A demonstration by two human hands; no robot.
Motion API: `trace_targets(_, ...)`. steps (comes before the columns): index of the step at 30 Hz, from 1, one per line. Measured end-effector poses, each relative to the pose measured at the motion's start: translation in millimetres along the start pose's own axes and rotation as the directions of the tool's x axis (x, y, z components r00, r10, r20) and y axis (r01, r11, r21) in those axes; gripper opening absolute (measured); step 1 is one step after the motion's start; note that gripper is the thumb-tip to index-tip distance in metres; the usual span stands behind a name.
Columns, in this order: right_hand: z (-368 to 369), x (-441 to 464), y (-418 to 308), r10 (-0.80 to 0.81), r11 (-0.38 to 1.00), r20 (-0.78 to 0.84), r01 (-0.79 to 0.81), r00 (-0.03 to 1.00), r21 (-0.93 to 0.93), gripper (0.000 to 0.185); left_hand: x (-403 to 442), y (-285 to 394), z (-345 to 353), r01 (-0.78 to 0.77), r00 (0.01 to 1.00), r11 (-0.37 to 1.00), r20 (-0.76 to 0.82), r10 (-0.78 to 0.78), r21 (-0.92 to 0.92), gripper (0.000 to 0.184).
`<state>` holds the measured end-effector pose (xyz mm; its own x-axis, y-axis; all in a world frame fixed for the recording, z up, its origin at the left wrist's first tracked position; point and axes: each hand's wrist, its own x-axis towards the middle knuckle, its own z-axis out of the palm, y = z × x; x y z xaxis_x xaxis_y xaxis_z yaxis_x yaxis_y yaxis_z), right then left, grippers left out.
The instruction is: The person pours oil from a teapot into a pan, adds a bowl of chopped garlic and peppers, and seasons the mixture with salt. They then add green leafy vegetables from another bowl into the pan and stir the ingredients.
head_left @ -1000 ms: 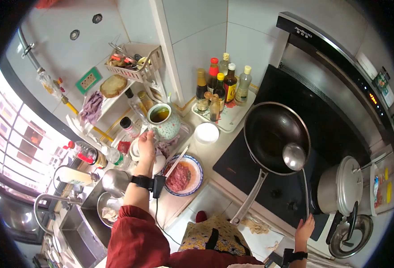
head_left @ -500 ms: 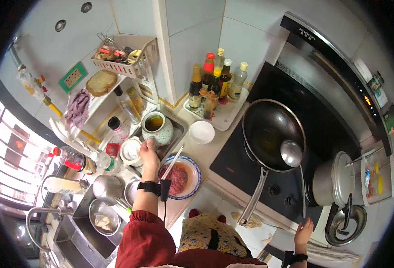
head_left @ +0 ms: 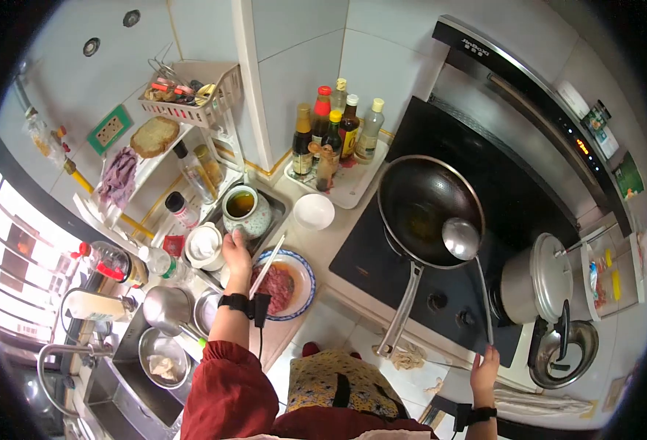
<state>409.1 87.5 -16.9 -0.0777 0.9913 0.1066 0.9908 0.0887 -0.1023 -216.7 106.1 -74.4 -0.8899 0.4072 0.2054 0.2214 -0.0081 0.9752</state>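
My left hand [head_left: 237,253] is closed at the near side of a pale patterned jar [head_left: 259,220] of brown-yellow liquid, which stands in a metal tray. My right hand [head_left: 484,372] has its fingers at the handle end of a metal ladle [head_left: 461,238]. The ladle's bowl rests inside a dark wok [head_left: 420,198], where a little oil shows at the bottom. Beside my left wrist, a blue-rimmed plate [head_left: 307,282] holds raw meat, with chopsticks [head_left: 268,262] across it. A white lidded pot [head_left: 204,246] sits left of the jar.
Several sauce bottles [head_left: 349,126] stand on a tray behind a white bowl [head_left: 314,212]. The wok's long handle [head_left: 404,304] sticks out over the stove edge. A large steel pot [head_left: 532,282] is at the right. At lower left is a sink [head_left: 122,392] with a metal bowl [head_left: 147,352].
The jar has come down from my raised left hand into the metal tray. My right hand was spread apart from the ladle handle half a second ago and now meets its end. The view has shifted.
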Motion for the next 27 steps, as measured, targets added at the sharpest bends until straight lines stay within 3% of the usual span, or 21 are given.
trace_targets(2, 5.6, 7.2, -4.2, -0.031, 0.998, -0.03, 0.033, 0.999, 0.044, 0.031, 3.6, -0.1, -2.5, -0.051, 0.998, 0.945, -0.006, 0.056, 0.323, 0.03)
trace_targets(4, 15.1, 16.6, -8.0, -0.169, 0.97, -0.055, 0.176, 0.984, 0.17, 0.025, 8.4, -12.3, -6.2, -0.077, 0.996, 0.935, -0.008, 0.085, 0.347, 0.029)
trace_targets(6, 14.5, 33.6, -22.1, -0.222, 0.95, -0.015, 0.219, 0.975, 0.222, 0.024, 1.7, 3.4, -8.8, -0.108, 0.989, 0.832, -0.026, 0.145, 0.543, 0.029)
trace_targets(7, 14.4, 43.2, -30.3, -0.276, 0.926, 0.029, 0.258, 0.961, 0.276, 0.023, -5.9, 10.3, -11.2, -0.145, 0.978, 0.844, -0.052, 0.2, 0.517, 0.034)
trace_targets(8, 17.6, 52.7, -35.8, -0.296, 0.92, 0.03, 0.277, 0.955, 0.277, 0.023, -19.5, 28.5, -15.9, -0.21, 0.961, 0.772, -0.019, 0.276, 0.6, 0.036)
trace_targets(10, 29.6, 70.6, -43.0, -0.371, 0.904, 0.079, 0.34, 0.925, 0.261, 0.026, -50.7, 55.0, -28.0, -0.17, 0.974, 0.856, -0.051, 0.222, 0.489, 0.036)
trace_targets(12, 48.9, 86.6, -48.3, -0.424, 0.878, 0.032, 0.402, 0.905, 0.261, 0.025, -82.9, 68.3, -53.1, -0.148, 0.988, 0.916, 0.021, 0.151, 0.374, 0.029)
trace_targets(14, 60.8, 103.2, -53.9, -0.472, 0.847, -0.019, 0.459, 0.882, 0.27, 0.024, -128.3, 98.4, -83.1, 0.041, 0.991, 0.951, 0.105, -0.077, 0.307, 0.024)
trace_targets(17, 63.5, 117.4, -71.9, -0.446, 0.855, -0.006, 0.428, 0.895, 0.292, 0.026, -198.9, 123.3, -125.1, 0.183, 0.982, 0.966, 0.005, -0.187, 0.185, 0.022)
trace_targets(19, 48.7, 119.8, -87.0, -0.406, 0.893, 0.096, 0.373, 0.909, 0.252, 0.031, -246.9, 143.5, -161.7, 0.295, 0.955, 0.94, -0.05, -0.291, 0.172, 0.022)
trace_targets(20, 53.5, 115.6, -91.6, -0.439, 0.875, 0.04, 0.418, 0.897, 0.244, 0.031, -270.2, 149.7, -182.8, 0.329, 0.944, 0.929, -0.086, -0.318, 0.173, 0.022)
trace_targets(22, 51.2, 98.5, -107.9, -0.491, 0.841, 0.078, 0.449, 0.868, 0.302, 0.032, -319.7, 158.4, -225.0, 0.398, 0.902, 0.913, -0.218, -0.372, 0.09, 0.021)
trace_targets(24, 63.0, 81.8, -119.2, -0.628, 0.748, 0.062, 0.58, 0.776, 0.323, 0.031, -369.8, 161.7, -263.9, 0.454, 0.843, 0.89, -0.35, -0.408, 0.055, 0.02)
trace_targets(27, 63.5, 38.1, -149.5, -0.731, 0.67, 0.221, 0.618, 0.645, 0.412, 0.028, -437.0, 177.4, -314.4, 0.487, 0.741, 0.874, -0.524, -0.42, -0.013, 0.019)
